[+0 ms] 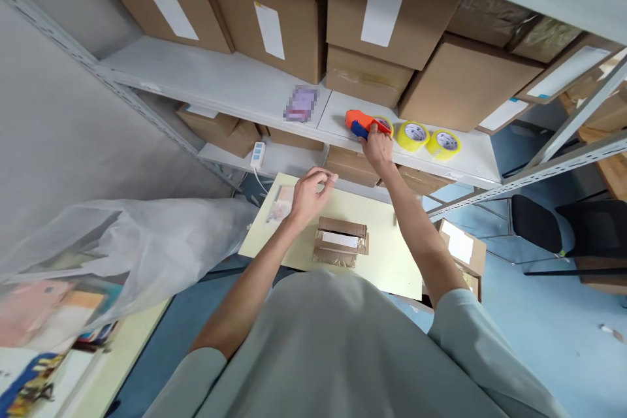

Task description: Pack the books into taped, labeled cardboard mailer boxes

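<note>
My right hand [379, 149] is closed around an orange and blue tape dispenser [360, 121] on the front part of the grey shelf. A yellow tape roll [385, 124] is partly hidden behind the dispenser. To its right lie two more rolls of yellow tape, the nearer roll [412, 136] and the farther roll [443, 144]. My left hand [312, 194] hovers over the pale yellow table [386, 255], fingers loosely bent, with nothing visible in it. Below it on the table lies a small taped cardboard box [341, 241] with a white label.
Large cardboard boxes [274, 26] line the shelf [230, 81]. A pixelated purple item [301, 104] lies on it. A white power strip [258, 155] hangs by the lower shelf. Plastic sheeting [161, 241] covers goods at left. A box [463, 245] and a black chair [533, 225] stand right.
</note>
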`<state>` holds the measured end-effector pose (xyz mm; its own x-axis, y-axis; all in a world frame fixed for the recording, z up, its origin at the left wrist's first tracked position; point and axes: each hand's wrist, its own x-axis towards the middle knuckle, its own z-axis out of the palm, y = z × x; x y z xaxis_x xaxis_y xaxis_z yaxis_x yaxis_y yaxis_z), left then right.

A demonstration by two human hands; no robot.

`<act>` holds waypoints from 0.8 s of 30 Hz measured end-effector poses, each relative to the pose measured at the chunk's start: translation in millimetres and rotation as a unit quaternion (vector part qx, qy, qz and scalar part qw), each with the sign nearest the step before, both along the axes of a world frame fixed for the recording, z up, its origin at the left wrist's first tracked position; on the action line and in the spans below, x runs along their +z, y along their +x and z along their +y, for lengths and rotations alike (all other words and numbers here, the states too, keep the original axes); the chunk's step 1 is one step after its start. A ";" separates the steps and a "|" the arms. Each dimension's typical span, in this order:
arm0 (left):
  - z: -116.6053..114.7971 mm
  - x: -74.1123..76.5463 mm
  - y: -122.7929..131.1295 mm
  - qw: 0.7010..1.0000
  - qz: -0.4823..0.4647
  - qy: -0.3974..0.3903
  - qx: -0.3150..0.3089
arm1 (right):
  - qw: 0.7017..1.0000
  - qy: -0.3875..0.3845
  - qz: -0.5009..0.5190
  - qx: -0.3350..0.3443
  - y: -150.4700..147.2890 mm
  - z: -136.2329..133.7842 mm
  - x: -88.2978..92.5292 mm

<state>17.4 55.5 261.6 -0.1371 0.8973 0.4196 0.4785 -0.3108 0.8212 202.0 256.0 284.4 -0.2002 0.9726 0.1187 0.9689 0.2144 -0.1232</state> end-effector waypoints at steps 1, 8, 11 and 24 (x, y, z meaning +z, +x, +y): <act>-5.6 -6.5 -3.6 1.000 -0.015 -0.011 0.012 | 1.000 -0.001 0.003 0.012 2.1 -10.7 -2.6; -58.6 -46.8 -18.2 0.986 -0.134 -0.074 0.060 | 0.981 -0.062 0.099 0.154 32.9 -129.8 -46.6; -82.9 -51.0 -15.7 0.982 -0.150 -0.097 0.061 | 0.964 -0.134 0.167 0.160 43.9 -184.2 -60.5; -125.7 -51.2 -14.0 0.963 -0.177 -0.197 -0.055 | 0.945 -0.217 0.180 0.169 70.1 -252.7 -78.1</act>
<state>3.4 -70.1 210.3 -0.1040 0.9945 -0.0120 0.1281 0.0254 0.9914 272.1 3.3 206.3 -0.5304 0.8332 -0.1563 0.7327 0.3579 -0.5788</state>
